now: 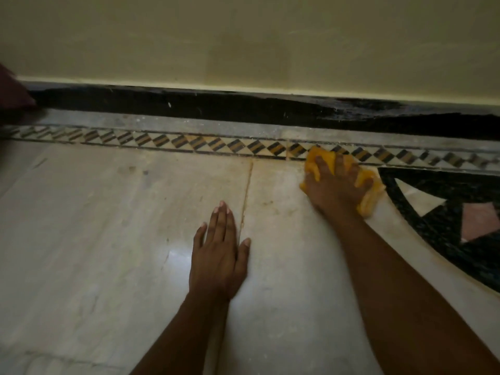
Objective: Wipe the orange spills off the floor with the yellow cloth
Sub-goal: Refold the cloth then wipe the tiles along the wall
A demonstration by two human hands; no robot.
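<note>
My right hand presses down on the crumpled yellow cloth, fingers spread over it, right by the patterned border strip of the floor. Cloth bulges out at the hand's left, top and right. My left hand lies flat and empty on the pale marble floor, fingers together, beside a tile joint that carries a faint orange tint. Faint orange smears show on the tile left of the cloth and along the joint below the border.
A black skirting runs along the cream wall at the back. A black inlay with white and pink pieces fills the floor at the right. A dark red object sits at the far left edge.
</note>
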